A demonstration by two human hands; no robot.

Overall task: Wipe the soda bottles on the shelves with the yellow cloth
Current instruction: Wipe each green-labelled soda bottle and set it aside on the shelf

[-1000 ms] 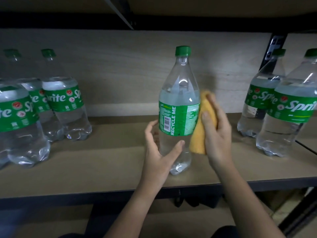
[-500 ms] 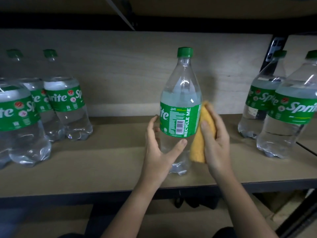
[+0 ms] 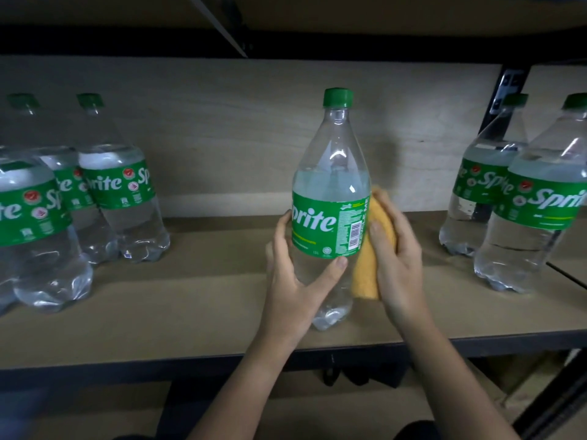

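Your left hand (image 3: pixel 293 281) is gripping the clear plastic Sprite bottle with green cap (image 3: pixel 330 198), thumb across its front. Your right hand (image 3: pixel 397 249) is pressing the folded yellow cloth (image 3: pixel 368 271) against its right side on the brown wooden shelf (image 3: pixel 190 300).

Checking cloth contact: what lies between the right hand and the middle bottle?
In the head view, the folded yellow cloth lies between the right hand and the middle bottle, held against its side.
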